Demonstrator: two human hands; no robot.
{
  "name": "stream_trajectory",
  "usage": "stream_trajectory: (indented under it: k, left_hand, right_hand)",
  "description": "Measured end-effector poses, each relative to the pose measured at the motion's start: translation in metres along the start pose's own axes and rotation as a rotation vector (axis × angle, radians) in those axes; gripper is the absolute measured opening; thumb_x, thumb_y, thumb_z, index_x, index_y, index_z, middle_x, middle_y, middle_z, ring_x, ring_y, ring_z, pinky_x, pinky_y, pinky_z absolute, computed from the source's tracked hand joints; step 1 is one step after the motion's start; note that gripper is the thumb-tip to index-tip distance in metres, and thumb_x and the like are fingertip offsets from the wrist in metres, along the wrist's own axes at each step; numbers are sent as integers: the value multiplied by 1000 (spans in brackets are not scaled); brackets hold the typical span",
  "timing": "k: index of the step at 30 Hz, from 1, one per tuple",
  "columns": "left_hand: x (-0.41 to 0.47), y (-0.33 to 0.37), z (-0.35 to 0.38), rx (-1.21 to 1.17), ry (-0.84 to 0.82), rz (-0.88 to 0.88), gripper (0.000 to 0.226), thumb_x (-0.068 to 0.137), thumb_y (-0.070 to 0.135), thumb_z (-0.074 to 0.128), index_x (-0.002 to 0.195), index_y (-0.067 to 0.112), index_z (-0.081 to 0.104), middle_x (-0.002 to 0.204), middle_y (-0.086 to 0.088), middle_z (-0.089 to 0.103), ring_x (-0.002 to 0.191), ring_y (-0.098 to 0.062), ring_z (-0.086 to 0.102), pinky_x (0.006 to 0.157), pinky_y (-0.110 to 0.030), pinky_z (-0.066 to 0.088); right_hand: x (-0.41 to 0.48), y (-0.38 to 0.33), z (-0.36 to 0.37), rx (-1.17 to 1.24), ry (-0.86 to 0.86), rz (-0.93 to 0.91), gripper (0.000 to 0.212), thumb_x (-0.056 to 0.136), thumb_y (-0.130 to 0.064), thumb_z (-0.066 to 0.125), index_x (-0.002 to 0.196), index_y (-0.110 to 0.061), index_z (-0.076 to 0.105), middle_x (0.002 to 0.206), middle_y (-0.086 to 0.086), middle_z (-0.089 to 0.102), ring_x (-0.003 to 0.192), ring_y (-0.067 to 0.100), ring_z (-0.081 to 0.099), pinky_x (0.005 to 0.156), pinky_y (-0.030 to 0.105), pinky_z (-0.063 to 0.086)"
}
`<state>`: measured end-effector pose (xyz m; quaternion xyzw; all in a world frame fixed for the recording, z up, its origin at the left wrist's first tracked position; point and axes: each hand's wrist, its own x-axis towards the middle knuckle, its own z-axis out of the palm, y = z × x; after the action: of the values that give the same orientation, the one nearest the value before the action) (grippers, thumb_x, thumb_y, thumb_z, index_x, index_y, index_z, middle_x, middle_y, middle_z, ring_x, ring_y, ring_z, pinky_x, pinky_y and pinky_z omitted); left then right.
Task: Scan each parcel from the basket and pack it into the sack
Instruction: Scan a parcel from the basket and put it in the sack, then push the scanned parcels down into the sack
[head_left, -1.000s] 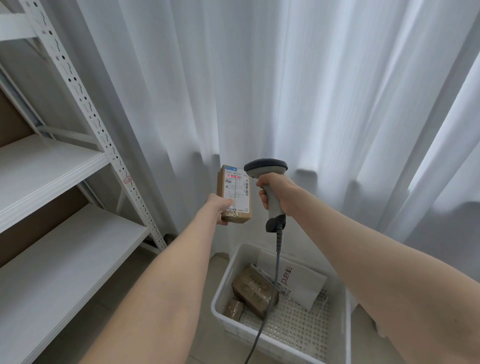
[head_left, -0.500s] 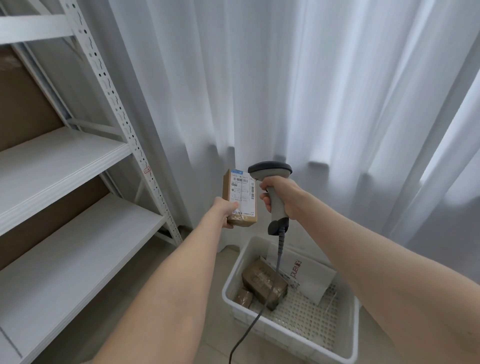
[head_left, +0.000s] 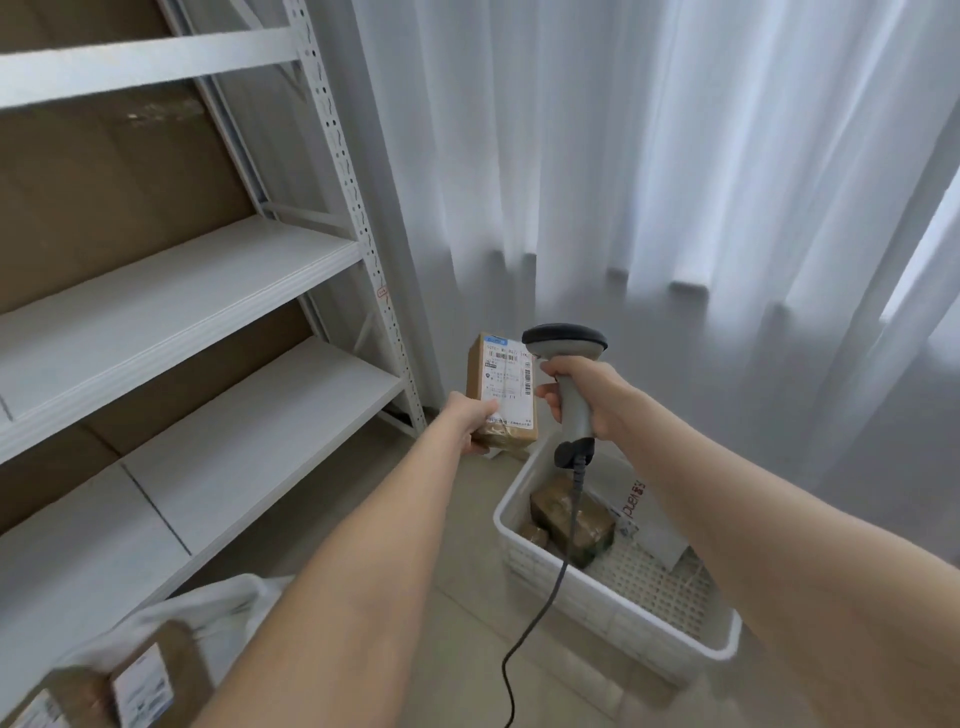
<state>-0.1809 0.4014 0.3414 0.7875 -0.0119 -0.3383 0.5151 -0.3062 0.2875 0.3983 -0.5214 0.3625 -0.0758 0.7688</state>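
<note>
Holding a parcel (head_left: 500, 387) up beside the scanner (head_left: 566, 344), label towards you.
Your left grip (head_left: 469, 422) curls round the parcel's lower end; your right grip (head_left: 589, 397) wraps the scanner's handle. Both are above the far corner of the basket (head_left: 597, 616) on the floor.

Both bare arms reach forward. The left hand (head_left: 467, 422) grips a parcel (head_left: 501, 387) by its lower end; the right hand (head_left: 592, 397), just beside it, curls round a scanner (head_left: 565, 340).
</note>
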Motion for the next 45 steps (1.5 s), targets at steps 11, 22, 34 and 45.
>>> stream_trajectory:
  k: [11,22,34,45]
  left_hand:
    - [-55,-104,-180,-242,184,-41,31,80,3,53,110,7,57,94,-9,70,84,-25,69,66,-38,57]
    - [-88,-265,-396,-254,421,-191,31,83,6,62,114,6,58,97,-10,68,84,-25,66,69,-37,57]
    - [-24,-435,-448,-43,385,-361,58,82,14,70,134,6,45,124,-14,59,110,-32,59,94,-45,51]
    - [91,-471,-386,98,238,-353,40,95,17,51,135,13,49,129,-11,58,112,-32,57,95,-43,49]
  right_hand:
    - [-24,93,154,-43,-111,-2,30,87,-12,69,114,-1,61,103,16,65,94,30,64,93,44,53]
    - [-59,229,367,-154,-274,197,26,85,-18,73,104,-5,60,85,10,57,69,23,57,59,36,50]
    - [-16,374,419,-225,-56,362,20,86,-16,70,101,-8,58,85,9,50,74,24,52,78,47,52]
    - [65,449,405,-122,-73,430,39,89,-23,69,122,-7,59,113,17,64,108,36,63,91,46,53]
